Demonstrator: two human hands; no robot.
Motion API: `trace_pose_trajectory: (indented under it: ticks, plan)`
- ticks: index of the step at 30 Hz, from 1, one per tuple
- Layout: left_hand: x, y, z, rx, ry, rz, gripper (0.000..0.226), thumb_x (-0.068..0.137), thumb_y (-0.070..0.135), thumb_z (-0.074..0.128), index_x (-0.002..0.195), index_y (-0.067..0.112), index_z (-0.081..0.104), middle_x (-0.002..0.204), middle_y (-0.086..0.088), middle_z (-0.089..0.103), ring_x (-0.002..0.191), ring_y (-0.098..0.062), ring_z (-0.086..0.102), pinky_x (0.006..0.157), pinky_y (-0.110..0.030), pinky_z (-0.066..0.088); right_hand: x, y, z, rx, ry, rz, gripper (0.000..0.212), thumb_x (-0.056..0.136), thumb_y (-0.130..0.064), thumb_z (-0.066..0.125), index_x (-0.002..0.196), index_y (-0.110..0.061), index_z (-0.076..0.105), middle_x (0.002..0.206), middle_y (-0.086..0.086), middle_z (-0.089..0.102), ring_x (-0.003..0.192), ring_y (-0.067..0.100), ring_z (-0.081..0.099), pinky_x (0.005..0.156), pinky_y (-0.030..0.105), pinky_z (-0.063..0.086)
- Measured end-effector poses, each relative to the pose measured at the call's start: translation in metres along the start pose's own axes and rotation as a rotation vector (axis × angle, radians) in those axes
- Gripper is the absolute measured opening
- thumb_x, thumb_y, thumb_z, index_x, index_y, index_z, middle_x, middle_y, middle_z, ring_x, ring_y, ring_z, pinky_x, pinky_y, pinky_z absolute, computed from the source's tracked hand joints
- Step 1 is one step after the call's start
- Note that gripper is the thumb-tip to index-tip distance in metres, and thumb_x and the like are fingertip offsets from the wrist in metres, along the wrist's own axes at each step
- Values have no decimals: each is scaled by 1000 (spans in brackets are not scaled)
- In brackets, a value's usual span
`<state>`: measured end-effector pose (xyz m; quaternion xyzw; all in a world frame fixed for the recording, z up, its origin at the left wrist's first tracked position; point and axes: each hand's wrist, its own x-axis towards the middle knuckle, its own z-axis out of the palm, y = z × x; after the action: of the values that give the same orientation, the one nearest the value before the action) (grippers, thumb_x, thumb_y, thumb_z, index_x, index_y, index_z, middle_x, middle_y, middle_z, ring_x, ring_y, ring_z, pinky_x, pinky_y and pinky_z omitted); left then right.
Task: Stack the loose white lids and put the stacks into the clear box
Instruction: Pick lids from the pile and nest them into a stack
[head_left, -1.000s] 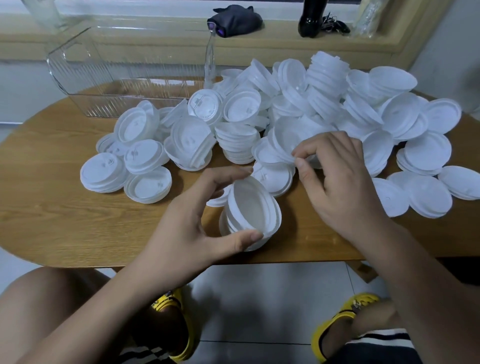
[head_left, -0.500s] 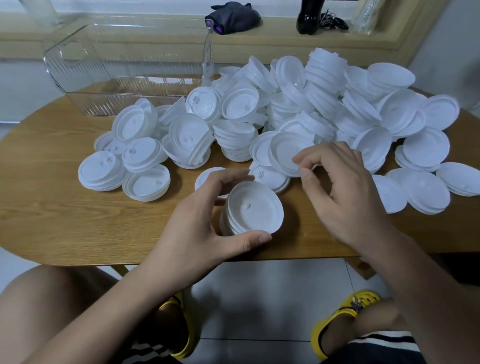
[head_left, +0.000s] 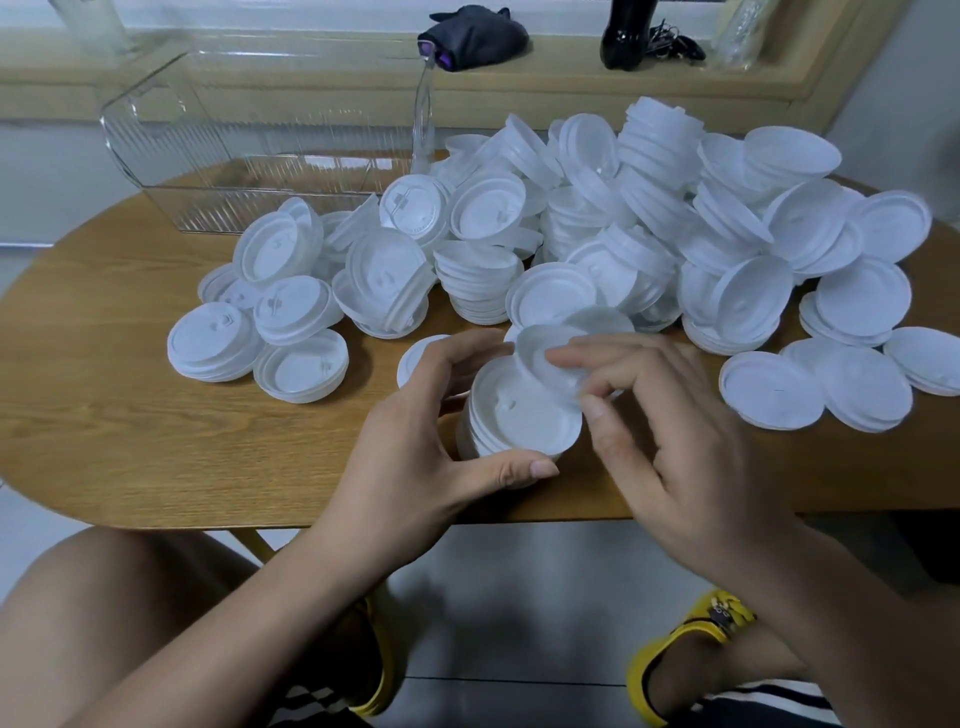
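Observation:
My left hand (head_left: 415, 447) grips a short stack of white lids (head_left: 514, 421) near the table's front edge, thumb below and fingers curled over its far side. My right hand (head_left: 670, 441) pinches a single white lid (head_left: 545, 358), tilted over the top of that stack. A big heap of loose white lids (head_left: 597, 228) covers the middle and right of the table. The clear box (head_left: 249, 140) stands at the back left with no lids visible inside it.
The round wooden table (head_left: 130, 415) has bare wood at the left front. Small lid stacks (head_left: 213, 343) lie left of my hands. A clear bottle (head_left: 423, 124) stands by the box. On the sill sit a dark cloth (head_left: 472, 36) and a black bottle (head_left: 626, 36).
My right hand has drawn a single lid out of the heap and brought it left over the stack. The left hand keeps holding the stack in about the same place.

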<state>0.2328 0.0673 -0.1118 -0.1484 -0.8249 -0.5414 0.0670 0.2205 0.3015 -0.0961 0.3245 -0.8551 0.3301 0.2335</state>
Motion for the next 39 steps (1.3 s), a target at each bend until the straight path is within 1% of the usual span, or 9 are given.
trace_pose_trajectory:
  ticks: [9,13,17,21,24,28,31,35,39]
  plan:
    - [0,-3,1,12,4,6,95,70,44,98,151,24,51,141,19,68,137,-4,61,115,-31,50,-14,-12,16,87,-183,26,15,110,-11,53,106,-7,66,149,-1,64,146,8,50,115,44,45]
    - [0,-3,0,22,-13,8,96,70,45,98,152,24,51,143,18,67,138,-6,61,115,-36,50,-13,-15,13,107,-225,37,16,111,-15,50,107,-11,65,149,-5,64,145,9,52,115,43,44]
    - [-1,-4,-1,16,-17,3,95,71,42,98,152,24,51,143,17,67,138,-5,61,115,-35,50,-14,-17,10,223,-245,103,17,112,-21,47,116,-18,63,144,-13,66,143,9,54,115,39,45]
    - [1,-8,-4,19,-46,27,99,70,39,99,154,22,48,147,14,65,141,-8,59,116,-38,51,-11,-14,9,232,-191,95,17,110,-12,56,122,-11,67,146,-11,66,144,8,54,116,38,45]
    - [4,-11,-15,40,-61,65,101,74,46,98,156,20,46,152,14,62,144,-10,57,114,-41,52,-7,-4,2,203,-98,92,21,106,-6,59,124,-6,69,143,-6,67,144,12,56,117,35,44]
    - [8,-16,-36,62,37,43,70,93,59,71,148,19,54,147,13,65,140,-15,61,109,-43,54,-4,20,-9,104,-32,163,22,107,-5,62,126,-10,69,136,-6,70,135,12,62,110,35,51]
    - [14,-22,-47,169,115,-51,53,99,58,67,139,25,62,138,19,69,132,-3,63,105,-34,57,-5,35,-11,-8,-71,168,20,103,-7,67,123,-12,71,127,-7,71,125,11,64,104,27,50]
    - [17,-31,-49,406,61,-108,65,88,52,83,144,33,58,138,29,58,120,16,56,99,-12,48,-12,46,-9,-106,-216,154,26,95,-15,75,121,-17,73,126,-10,69,123,13,62,102,35,50]
    - [19,-34,-42,506,30,-93,75,83,61,79,147,33,53,135,25,55,117,11,50,90,-1,39,-18,49,-4,-147,-301,130,26,94,-23,80,119,-18,74,125,-11,67,121,15,60,98,43,49]
